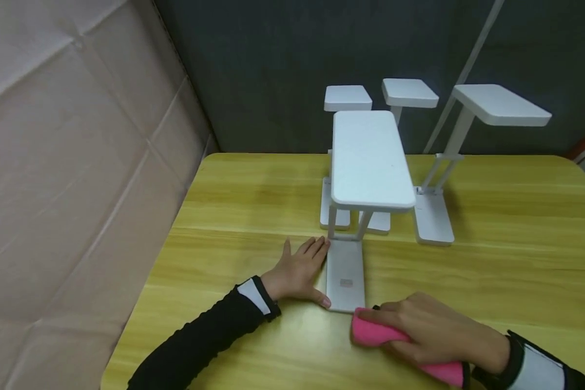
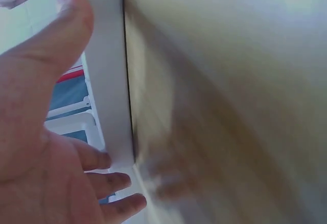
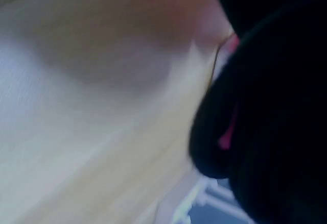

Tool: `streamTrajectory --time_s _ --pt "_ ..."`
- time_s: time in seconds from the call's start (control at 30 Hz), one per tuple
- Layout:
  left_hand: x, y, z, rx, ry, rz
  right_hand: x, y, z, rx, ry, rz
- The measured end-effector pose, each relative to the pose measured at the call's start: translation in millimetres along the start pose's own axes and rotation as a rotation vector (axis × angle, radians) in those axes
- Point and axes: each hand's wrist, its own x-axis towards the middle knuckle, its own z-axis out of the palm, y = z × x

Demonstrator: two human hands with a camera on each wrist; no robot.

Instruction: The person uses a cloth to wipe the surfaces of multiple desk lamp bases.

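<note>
A white folding stand (image 1: 346, 273), which looks like a phone stand, has a flat base, two thin legs and a tilted top panel (image 1: 370, 160). My left hand (image 1: 299, 273) lies along the left side of its base, fingers spread and thumb near the front corner. In the left wrist view, the thumb and fingertips of that hand (image 2: 46, 112) meet the base's side edge (image 2: 110, 81). My right hand (image 1: 429, 327) grips a bunched pink cloth (image 1: 370, 330) with dark edging at the base's front right corner. Dark fabric (image 3: 265, 106) hides most of that hand in the right wrist view.
Three similar white stands, a left one (image 1: 347, 98), a middle one (image 1: 409, 93) and a right one (image 1: 434, 216), stand farther back on the wooden table (image 1: 234, 206). A dark panel (image 1: 273, 70) rises behind the table, and pale creased sheeting (image 1: 68, 189) covers the left side.
</note>
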Motion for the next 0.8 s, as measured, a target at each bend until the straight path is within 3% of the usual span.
streamTrajectory --time_s 0.17,0.37,0.57,0.8 --pt "-1.0 4.6 -2.4 -0.05 0.006 0.076 -13.5 7.0 -21.8 -0.065 0.12 0.037" --pt "11.4 19.5 -2.3 0.067 0.153 0.209 -23.7 14.0 -33.9 -0.177 0.106 0.071" --pt "15.4 23.6 7.5 0.173 0.178 0.181 -23.0 14.6 -23.1 -0.209 0.125 0.033" --pt "1.9 17.4 9.6 0.151 0.186 0.151 -23.1 16.4 -20.3 -0.204 0.104 0.062"
